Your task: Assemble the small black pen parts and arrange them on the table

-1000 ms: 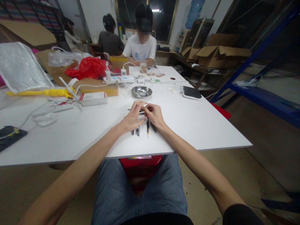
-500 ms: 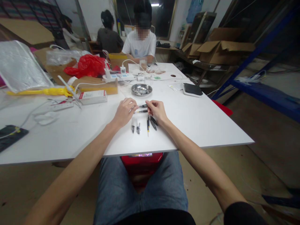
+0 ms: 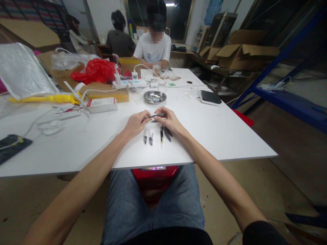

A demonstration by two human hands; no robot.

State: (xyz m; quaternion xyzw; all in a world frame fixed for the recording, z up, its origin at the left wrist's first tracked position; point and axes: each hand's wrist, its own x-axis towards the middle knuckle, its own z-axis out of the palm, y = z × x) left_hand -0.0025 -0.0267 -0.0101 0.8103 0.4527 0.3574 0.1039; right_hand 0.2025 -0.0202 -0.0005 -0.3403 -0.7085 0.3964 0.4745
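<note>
You have the dark pen part pinched between both hands, over the white table and on your side of the metal bowl. Its long axis runs crosswise, left to right, with the right end angled slightly away from you; which end is the tip is too small to tell. Your left hand grasps the left end in its fingertips, and your right hand grasps the right end between thumb and fingers. Another thin dark piece lies crosswise just under your hands, partly hidden. Nearer you, count two clear barrels with dark ends, both pointing roughly toward you, and two dark grip pieces lying slantwise by your right hand. Between those groups lie slim dark refills with yellow bands, pointing your way—they sit too close together to count surely. There is one bowl, one white-and-red box beyond your left hand and one black-topped device far to the right. The near table edge crosses in front of your lap; broad white tabletop stretches out to either side of your hands, the right side narrowing along a slanting edge.
</note>
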